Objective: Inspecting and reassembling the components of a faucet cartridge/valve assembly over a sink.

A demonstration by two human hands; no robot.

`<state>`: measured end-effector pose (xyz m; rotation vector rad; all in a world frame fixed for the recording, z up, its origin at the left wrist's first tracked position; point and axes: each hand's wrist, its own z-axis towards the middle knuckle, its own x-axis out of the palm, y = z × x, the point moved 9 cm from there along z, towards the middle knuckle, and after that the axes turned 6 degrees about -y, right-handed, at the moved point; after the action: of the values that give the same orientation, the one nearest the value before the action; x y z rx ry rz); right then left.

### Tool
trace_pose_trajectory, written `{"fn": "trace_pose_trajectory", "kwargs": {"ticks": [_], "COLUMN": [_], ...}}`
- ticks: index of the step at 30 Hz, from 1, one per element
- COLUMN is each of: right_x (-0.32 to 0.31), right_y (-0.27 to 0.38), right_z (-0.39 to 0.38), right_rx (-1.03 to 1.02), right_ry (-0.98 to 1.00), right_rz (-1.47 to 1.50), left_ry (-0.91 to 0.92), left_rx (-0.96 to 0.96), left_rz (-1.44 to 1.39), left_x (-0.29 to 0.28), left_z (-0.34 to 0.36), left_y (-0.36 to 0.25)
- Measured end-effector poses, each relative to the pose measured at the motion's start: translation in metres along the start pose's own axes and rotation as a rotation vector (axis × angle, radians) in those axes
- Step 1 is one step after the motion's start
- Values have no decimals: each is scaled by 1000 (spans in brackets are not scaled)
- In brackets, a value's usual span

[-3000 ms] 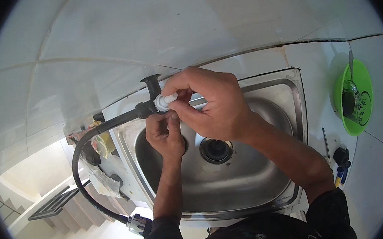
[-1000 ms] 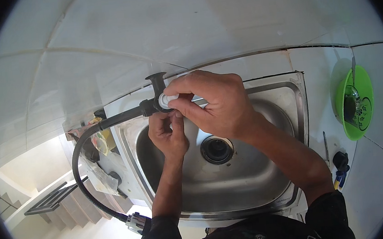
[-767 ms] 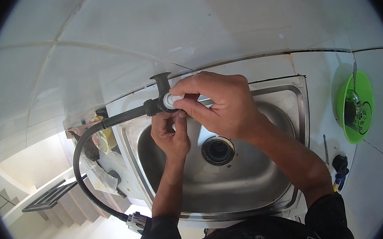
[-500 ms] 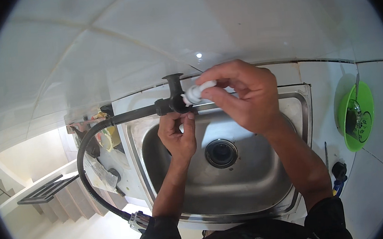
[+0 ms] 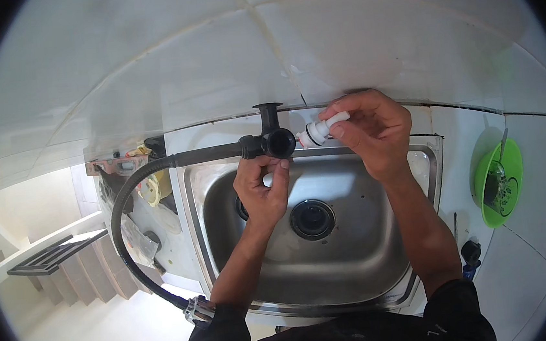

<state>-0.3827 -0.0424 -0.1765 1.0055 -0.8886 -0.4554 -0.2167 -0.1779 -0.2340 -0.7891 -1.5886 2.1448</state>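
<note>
A black faucet body sticks out from the tiled wall above the sink, its round opening facing up at me. My left hand is closed at its underside, thumb and fingers against the faucet; a small white patch between them cannot be made out. In my right hand, a white plastic faucet cartridge with a black ring is pinched by its pale handle end. It lies just right of the opening, tilted and apart from it. A black hose leads left from the faucet and curves down.
Below my hands lies a steel sink with a dark drain. A green bowl holding a patterned item is on the right counter, near a black-and-blue tool. Clutter covers the left counter, with stairs beyond.
My right hand has drawn the white cartridge away from the faucet to the right, uncovering the round opening. My left hand stays under the faucet. The whole view has shifted a little.
</note>
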Motion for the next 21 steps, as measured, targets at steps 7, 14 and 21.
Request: {"fn": "trace_pose_trajectory", "kwargs": {"ticks": [7, 14, 21], "right_x": [-1, -2, 5], "right_y": [-1, -10, -2], "right_z": [0, -3, -3], "right_rx": [-14, 87, -7], "right_ry": [13, 48, 16], "right_rz": [-4, 34, 24], "left_ry": [-11, -7, 6], "left_rx": [-5, 9, -15], "left_rz": [-14, 12, -25], "left_x": [0, 0, 1], "left_z": [0, 0, -1], "left_y": [1, -2, 1]}}
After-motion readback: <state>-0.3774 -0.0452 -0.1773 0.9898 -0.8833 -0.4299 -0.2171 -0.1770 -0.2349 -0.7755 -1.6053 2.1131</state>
